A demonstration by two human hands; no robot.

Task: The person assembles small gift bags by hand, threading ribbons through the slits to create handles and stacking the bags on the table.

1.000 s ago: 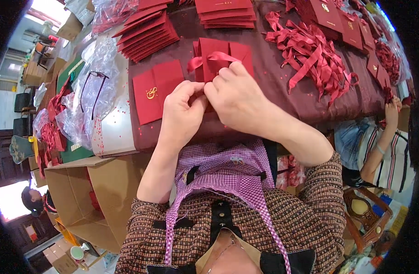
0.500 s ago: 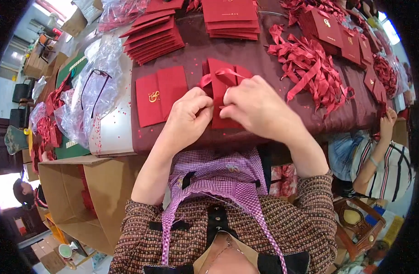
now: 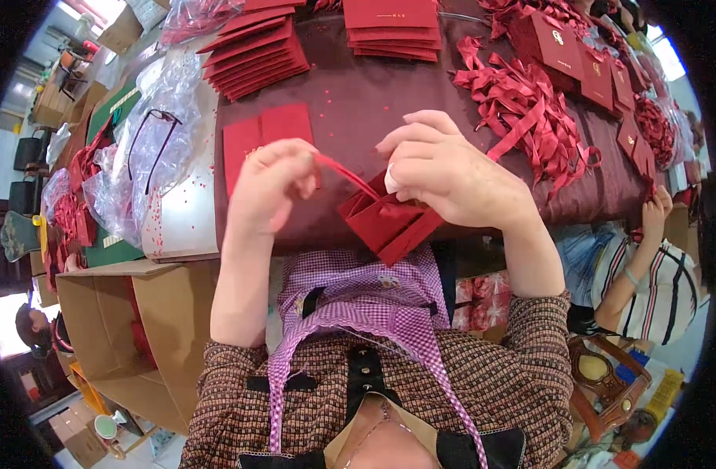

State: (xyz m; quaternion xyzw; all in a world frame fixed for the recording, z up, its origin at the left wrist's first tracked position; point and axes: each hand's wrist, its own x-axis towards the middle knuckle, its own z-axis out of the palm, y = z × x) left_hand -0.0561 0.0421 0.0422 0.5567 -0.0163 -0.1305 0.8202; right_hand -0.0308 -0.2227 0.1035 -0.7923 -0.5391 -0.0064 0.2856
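A small red paper gift bag (image 3: pixel 389 228) is tilted at the table's near edge, its top toward my hands. My left hand (image 3: pixel 272 181) pinches one end of a red ribbon (image 3: pixel 346 173) and draws it taut from the bag's top. At the bag's upper right edge, my right hand (image 3: pixel 444 172) holds on with thumb and fingers; a white wrap shows on one finger. Beneath my left hand lies a flat red folder-like piece (image 3: pixel 283 125), partly covered by the hand.
Stacks of red bags (image 3: pixel 256 55) stand at the far side, beside a second stack (image 3: pixel 393 31). A heap of loose red ribbons (image 3: pixel 530 117) lies right. Eyeglasses (image 3: pixel 151 144) rest on clear plastic at left. An open cardboard box (image 3: pixel 139 336) is below. Another person's hand (image 3: pixel 656 209) works at right.
The bag has turned from upright to tilted and come closer to me. My left hand has moved left and up, pulling the ribbon out long. My right hand stays near the bag.
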